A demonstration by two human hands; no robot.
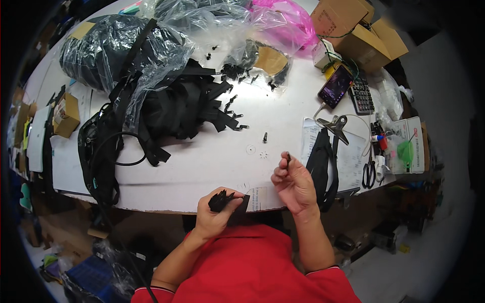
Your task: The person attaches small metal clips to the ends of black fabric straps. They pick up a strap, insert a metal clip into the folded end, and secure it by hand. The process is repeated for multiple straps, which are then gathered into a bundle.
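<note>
My left hand (214, 218) is closed round a folded black zipper tape (221, 201) near the table's front edge, and one end of it sticks out to the right. To the right and a little higher, my right hand (294, 184) pinches a small dark piece (288, 158) that looks like a zipper slider. A single black zipper slider (265, 137) lies on the white table above the gap between my hands. Farther off sits a loose heap of black zipper sliders (232, 70). A pile of black zipper tapes (172, 108) spreads to the left, several with sliders at their ends.
Large clear plastic bags (121, 50) cover the far left, with a pink bag (288, 22) behind. At right are a phone (335, 87), a calculator (362, 94), a metal clip (334, 127), black straps (321, 169), scissors (369, 174) and cardboard boxes (361, 43).
</note>
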